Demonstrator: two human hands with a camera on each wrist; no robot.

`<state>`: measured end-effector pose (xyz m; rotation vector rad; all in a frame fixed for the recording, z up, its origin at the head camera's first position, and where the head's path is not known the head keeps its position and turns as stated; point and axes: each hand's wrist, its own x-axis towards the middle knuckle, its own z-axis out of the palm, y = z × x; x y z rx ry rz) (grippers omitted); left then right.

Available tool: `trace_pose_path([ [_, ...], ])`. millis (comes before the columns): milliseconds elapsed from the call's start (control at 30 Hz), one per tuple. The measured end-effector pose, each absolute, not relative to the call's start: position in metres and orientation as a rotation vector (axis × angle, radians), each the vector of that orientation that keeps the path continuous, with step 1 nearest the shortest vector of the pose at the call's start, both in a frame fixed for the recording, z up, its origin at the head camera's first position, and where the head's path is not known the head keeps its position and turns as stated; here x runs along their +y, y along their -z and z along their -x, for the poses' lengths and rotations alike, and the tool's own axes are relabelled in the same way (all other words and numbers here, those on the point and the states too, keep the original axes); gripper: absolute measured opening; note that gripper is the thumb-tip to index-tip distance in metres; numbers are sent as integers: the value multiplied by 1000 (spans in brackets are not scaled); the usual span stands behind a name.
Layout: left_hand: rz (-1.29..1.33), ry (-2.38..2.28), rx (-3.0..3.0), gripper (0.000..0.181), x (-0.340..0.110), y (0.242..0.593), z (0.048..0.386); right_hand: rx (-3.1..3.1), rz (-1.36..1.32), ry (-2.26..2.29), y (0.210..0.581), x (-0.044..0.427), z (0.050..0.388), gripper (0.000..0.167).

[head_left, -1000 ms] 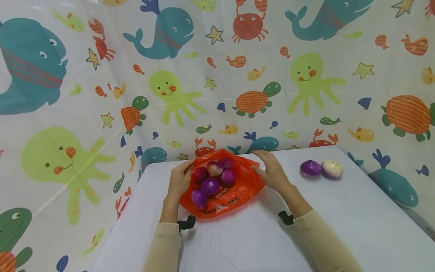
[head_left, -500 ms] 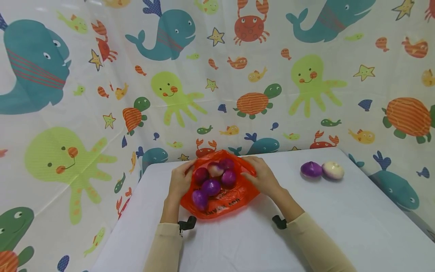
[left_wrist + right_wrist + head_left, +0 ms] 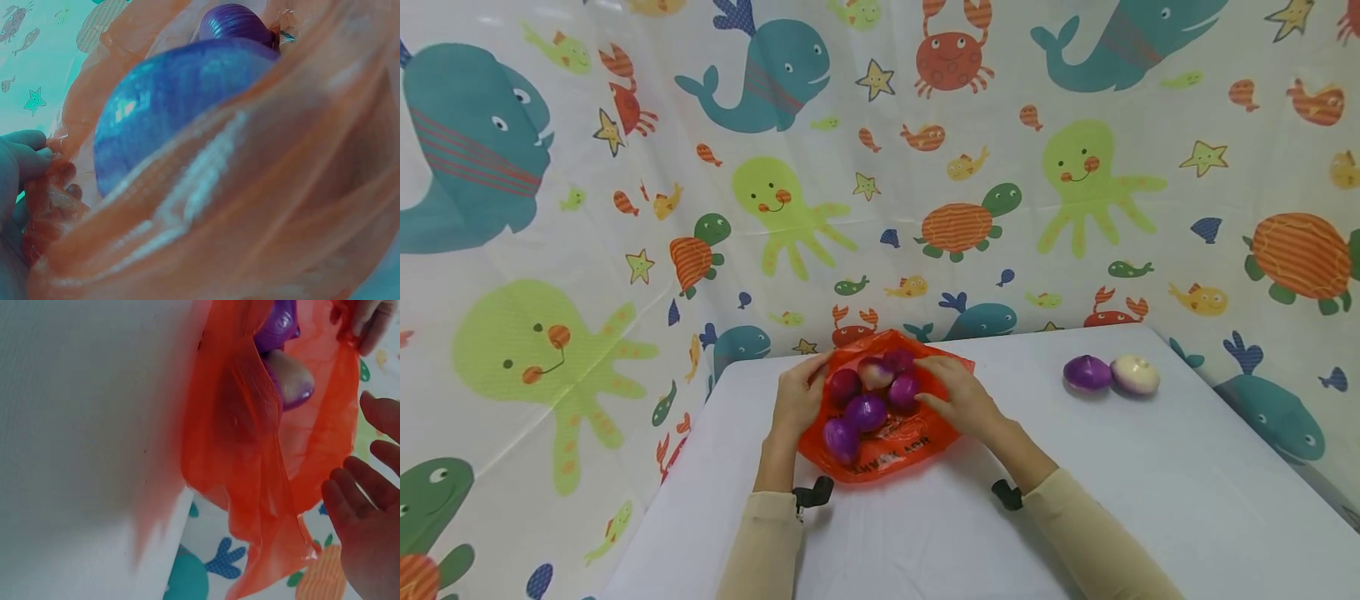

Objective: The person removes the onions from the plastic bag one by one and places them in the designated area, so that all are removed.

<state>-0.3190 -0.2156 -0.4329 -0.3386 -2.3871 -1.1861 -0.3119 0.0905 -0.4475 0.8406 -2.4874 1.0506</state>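
Two beige sleeves lie nearest: the left sleeve (image 3: 758,546) and the right sleeve (image 3: 1090,533) both reach forward over the white-covered counter (image 3: 910,550). Past them sits the red plastic bag (image 3: 917,432), on the counter, its mouth spread toward the person. At its front rests a purple onion (image 3: 841,440), with a round onion (image 3: 866,412) just behind.

The left hand (image 3: 797,400) grips the bag's left edge, fingers closed on crumpled plastic. The right hand (image 3: 962,402) is over the bag's right side, empty, its fingers loosely spread beside the right-hand onion (image 3: 904,392); whether the thumb touches it, I cannot tell. Deeper in are a dark red onion (image 3: 844,387), a pale-topped onion (image 3: 874,373) and a back onion (image 3: 899,360).

The step in hand seems to be reaching in for an onion while the bag is steadied. The next move calls for closing the right fingers round a single onion and lifting it clear of the plastic, the left grip staying firm.

Farther off, to the right, a purple-skinned onion (image 3: 1087,374) touches a cream onion (image 3: 1135,375) on the counter. Behind hangs a sea-creature curtain (image 3: 865,225).
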Motion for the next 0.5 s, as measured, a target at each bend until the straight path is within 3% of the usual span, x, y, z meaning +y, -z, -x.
trace_pose_path([
  [500,329,1188,-2384,37,-215,432,317,-2618,-868,-1044,448,72,319,61],
])
